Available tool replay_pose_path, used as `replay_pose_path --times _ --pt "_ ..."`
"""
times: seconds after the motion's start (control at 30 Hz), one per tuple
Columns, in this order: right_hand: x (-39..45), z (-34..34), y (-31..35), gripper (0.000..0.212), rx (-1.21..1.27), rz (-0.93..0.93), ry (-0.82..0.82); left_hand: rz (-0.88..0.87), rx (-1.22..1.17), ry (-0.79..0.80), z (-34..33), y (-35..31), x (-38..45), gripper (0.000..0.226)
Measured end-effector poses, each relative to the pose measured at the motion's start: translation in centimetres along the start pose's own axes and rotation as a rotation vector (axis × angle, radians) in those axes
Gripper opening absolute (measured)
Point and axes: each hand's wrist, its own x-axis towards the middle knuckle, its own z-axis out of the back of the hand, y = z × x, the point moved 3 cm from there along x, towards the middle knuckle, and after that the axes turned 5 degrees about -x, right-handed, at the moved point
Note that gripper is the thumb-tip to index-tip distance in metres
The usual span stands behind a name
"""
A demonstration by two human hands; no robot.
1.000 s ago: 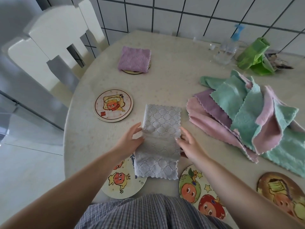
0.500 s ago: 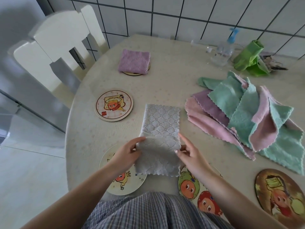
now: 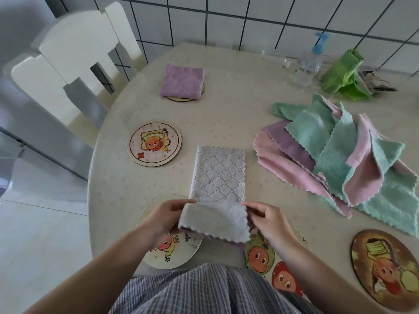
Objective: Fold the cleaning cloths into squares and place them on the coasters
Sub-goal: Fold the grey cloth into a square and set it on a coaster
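A pale grey cloth [image 3: 218, 175], folded into a long strip, lies in the middle of the table. My left hand [image 3: 164, 217] and my right hand [image 3: 266, 217] pinch its near end at the two corners and hold it lifted, curled back over the strip. A folded purple cloth [image 3: 182, 81] rests on a coaster at the back. A bare cartoon coaster [image 3: 155, 143] lies left of the strip. Two more coasters [image 3: 172, 252] [image 3: 272, 266] sit under my hands, and a dark one [image 3: 385, 268] at the near right.
A loose pile of green, pink and purple cloths [image 3: 340, 159] covers the right side of the table. A spray bottle [image 3: 308, 62] and a green bag [image 3: 342, 75] stand by the tiled wall. A white chair [image 3: 74, 53] stands at the back left.
Both hands slid down the strip from its middle to its near end and lifted that end up off the table, turning its underside towards me.
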Motion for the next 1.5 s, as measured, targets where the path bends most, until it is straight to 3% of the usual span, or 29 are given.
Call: replay_pose_path --times 0.2,0.33,0.47,0.6,0.73,0.8,0.87,1.0,1.23,1.5 --pt "3.6 1.4 2.6 0.019 0.024 0.049 -0.078 -0.087 0.179 -0.139 -0.3 -4.2 2.9 0.014" --pt "6.4 1.8 2.9 0.011 0.076 -0.048 -0.101 -0.115 0.227 -0.136 -0.5 -6.2 5.0 0.031" --pt "8.2 1.2 2.3 0.014 0.054 -0.114 -0.101 -0.056 0.24 -0.156 -0.4 -6.3 6.6 0.03" --pt "8.5 0.6 1.4 0.015 -0.011 -0.157 -0.072 -0.126 0.448 -0.159 -0.1 -5.6 7.5 0.036" --pt "8.5 0.7 1.8 0.015 -0.102 -0.081 -0.148 -0.368 0.622 -0.265 0.0 -5.4 7.3 0.025" --pt "8.6 0.7 2.3 0.02 -0.058 -0.03 -0.2 -0.427 0.522 -0.239 -0.3 -5.5 7.0 0.044" --pt "8.8 0.5 2.7 0.031 -0.002 0.019 -0.164 -0.494 0.493 -0.187 -0.6 -5.6 7.0 0.062" --pt "9.3 0.3 2.7 0.051 -0.216 0.144 -0.011 -0.61 0.705 -0.134 -0.7 -5.8 7.6 0.061" --pt "9.5 0.5 2.5 0.059 -0.395 0.294 -0.072 -0.687 0.757 -0.107 -1.1 -6.3 8.1 0.065" --pt "11.1 0.1 2.5 0.06 -0.451 0.281 -0.1 -0.575 0.855 -0.156 -1.6 -7.2 8.7 0.068"
